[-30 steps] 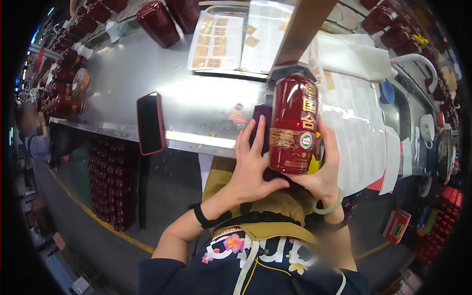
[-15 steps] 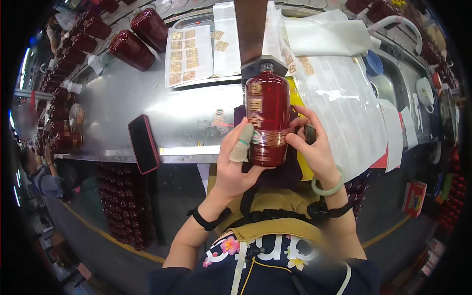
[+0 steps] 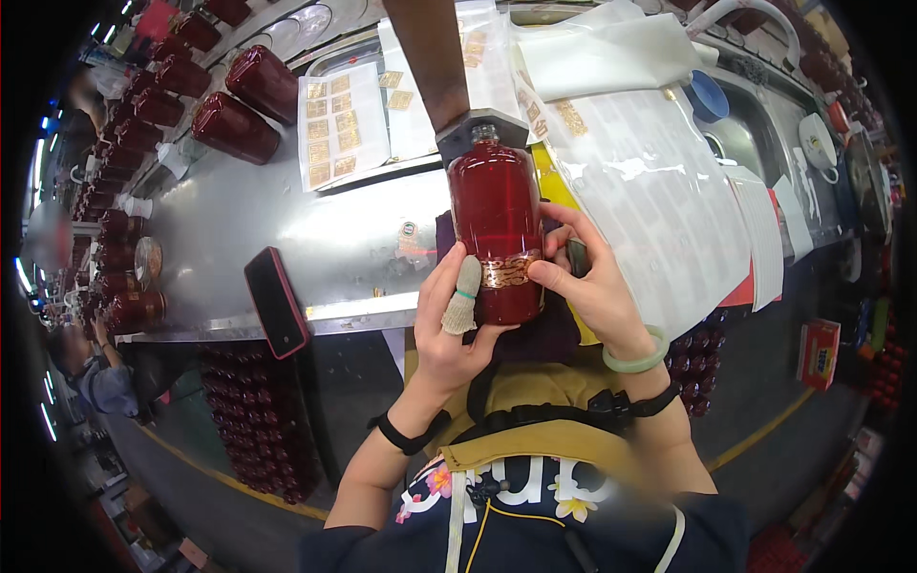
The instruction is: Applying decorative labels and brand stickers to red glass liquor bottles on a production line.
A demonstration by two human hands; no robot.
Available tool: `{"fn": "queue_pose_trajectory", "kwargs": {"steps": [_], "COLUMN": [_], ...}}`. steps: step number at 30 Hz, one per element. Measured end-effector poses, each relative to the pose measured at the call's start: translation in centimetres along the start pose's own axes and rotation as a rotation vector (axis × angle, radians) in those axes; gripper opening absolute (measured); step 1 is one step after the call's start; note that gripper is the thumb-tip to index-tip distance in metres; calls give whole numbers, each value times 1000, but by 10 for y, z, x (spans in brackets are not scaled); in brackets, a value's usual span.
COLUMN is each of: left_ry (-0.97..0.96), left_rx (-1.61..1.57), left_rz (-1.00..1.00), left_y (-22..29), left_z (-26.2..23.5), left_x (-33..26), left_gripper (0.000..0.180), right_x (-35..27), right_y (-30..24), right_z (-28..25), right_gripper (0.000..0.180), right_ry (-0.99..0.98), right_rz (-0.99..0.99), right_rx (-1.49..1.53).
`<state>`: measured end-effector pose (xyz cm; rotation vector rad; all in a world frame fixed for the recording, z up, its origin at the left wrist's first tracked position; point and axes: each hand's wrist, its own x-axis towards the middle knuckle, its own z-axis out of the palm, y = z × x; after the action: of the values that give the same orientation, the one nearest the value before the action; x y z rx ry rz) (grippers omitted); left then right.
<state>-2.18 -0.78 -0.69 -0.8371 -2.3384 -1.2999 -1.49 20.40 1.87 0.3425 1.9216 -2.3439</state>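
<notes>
A dark red glass bottle [image 3: 494, 205] lies in front of me, its clear neck against a dark angular block [image 3: 482, 124] at the end of a brown bar. A gold patterned band [image 3: 509, 270] circles its lower part. My left hand [image 3: 454, 320] grips the bottle's lower left side; one finger wears a pale cloth finger cot [image 3: 463, 301]. On the right side, my right hand [image 3: 587, 272] holds the bottle with the thumb pressed at the band's end. A small dark item [image 3: 577, 256] shows among its fingers; I cannot tell what it is.
A phone [image 3: 275, 303] rests at the metal table's front edge. Sheets of gold stickers [image 3: 334, 124] lie at the far left of the bar, white backing sheets [image 3: 640, 191] to the right. Two red bottles [image 3: 235, 128] stand back left. A blue bowl [image 3: 707, 95] sits by the sink.
The bottle has turned about its long axis: the gold lettering and green mark on its left side no longer show. Both hands keep their hold. The whole view has shifted a little.
</notes>
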Motion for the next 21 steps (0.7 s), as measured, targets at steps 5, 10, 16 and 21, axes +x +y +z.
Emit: {"fn": "queue_pose_trajectory", "kwargs": {"steps": [5,10,16,21], "left_ry": [-17,-109,-234,-273], "left_rx": [-7,113,378,634], "left_rz": [-9,-33,-5,-42], "left_y": [-1,5,39,59], "left_z": [3,-2,-2,14], "left_x": [-2,-1,21,27], "left_gripper": [82,81,91,86], "right_x": [-1,1,0,5], "right_y": [1,-1,-9,-6], "right_z": [-3,-1,-4,-16], "right_gripper": [71,69,57,39], "right_ry": [13,-2,-42,176], "right_rz": [7,7,57,-201], "right_rx": [-22,-36,163,-32]}}
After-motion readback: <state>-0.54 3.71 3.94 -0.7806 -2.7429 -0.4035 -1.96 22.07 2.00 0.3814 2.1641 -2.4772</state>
